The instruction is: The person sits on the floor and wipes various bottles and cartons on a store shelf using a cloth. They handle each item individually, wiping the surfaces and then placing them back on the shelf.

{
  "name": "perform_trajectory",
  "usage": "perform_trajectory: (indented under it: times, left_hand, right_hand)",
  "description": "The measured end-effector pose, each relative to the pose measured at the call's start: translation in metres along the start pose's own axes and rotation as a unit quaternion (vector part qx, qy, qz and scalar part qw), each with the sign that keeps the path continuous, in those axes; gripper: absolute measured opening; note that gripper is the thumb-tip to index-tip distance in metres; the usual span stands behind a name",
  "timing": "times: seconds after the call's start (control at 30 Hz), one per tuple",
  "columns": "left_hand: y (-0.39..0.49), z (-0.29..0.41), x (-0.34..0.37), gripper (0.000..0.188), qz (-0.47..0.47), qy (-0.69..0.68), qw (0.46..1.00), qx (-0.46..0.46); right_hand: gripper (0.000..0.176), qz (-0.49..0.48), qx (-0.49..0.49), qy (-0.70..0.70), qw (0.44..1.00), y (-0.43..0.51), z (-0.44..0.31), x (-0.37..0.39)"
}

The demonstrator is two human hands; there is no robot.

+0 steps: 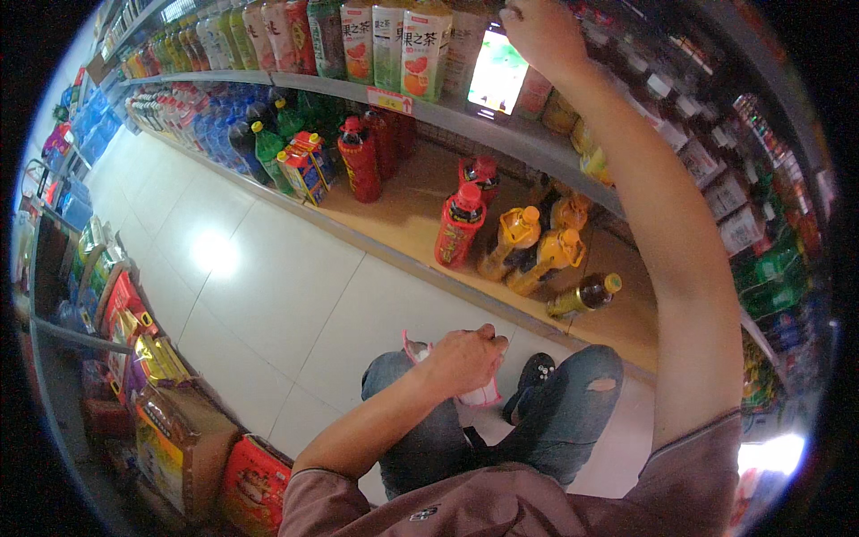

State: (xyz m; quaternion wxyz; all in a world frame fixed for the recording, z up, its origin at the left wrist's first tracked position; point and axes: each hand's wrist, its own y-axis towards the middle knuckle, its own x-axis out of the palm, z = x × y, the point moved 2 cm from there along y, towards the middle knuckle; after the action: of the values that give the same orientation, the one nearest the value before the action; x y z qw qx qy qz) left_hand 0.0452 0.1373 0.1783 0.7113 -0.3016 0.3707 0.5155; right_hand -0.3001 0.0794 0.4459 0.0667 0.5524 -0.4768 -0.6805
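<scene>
My left hand (468, 359) is closed around a white cloth (482, 395) with pink edging, above my bent knees. Raised at the top of the view, my right hand (547, 33) has curled fingers. Just beside it is a phone (496, 74) with a brightly lit screen, its right edge partly covered by the hand; whether the fingers grip it cannot be made out. Ahead, the wooden bottom shelf (409, 215) carries a red-capped bottle (461, 225), orange-capped bottles (513, 241) with handles and a dark bottle (585, 295) with a yellow cap.
Fruit tea bottles (424, 50) line the upper shelf, whose metal edge (309, 84) bears a price tag (389, 101). A juice carton (305, 168) and green bottles (268, 158) stand farther left below. Cartons (181, 450) and bagged goods (127, 309) edge the tiled floor (268, 288) at left.
</scene>
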Motion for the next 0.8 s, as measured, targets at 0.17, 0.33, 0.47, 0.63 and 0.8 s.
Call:
perform_trajectory:
  times: [0.17, 0.33, 0.47, 0.63, 0.8]
  left_hand:
    - [-0.016, -0.004, -0.001, 0.029, 0.015, -0.011, 1.000, -0.024]
    - [0.003, -0.002, 0.008, 0.029, 0.003, -0.005, 1.000, -0.012]
    - [-0.007, -0.012, 0.002, 0.027, 0.063, -0.019, 0.997, -0.038]
    - [-0.024, -0.012, -0.013, 0.027, 0.142, 0.004, 0.985, -0.101]
    - [-0.054, 0.007, -0.019, 0.028, 0.062, 0.094, 0.977, -0.179]
  right_hand:
    - [0.027, -0.017, -0.074, 0.121, 0.990, -0.095, -0.042, -0.066]
    - [0.025, -0.411, 0.013, 0.288, 0.865, -0.291, -0.029, -0.066]
    - [0.044, -0.634, -0.038, 0.200, 0.746, -0.473, -0.056, -0.005]
    - [0.038, -0.762, -0.053, 0.163, 0.625, -0.624, -0.120, 0.067]
    - [0.040, -0.768, -0.102, 0.267, 0.572, -0.684, -0.168, 0.028]
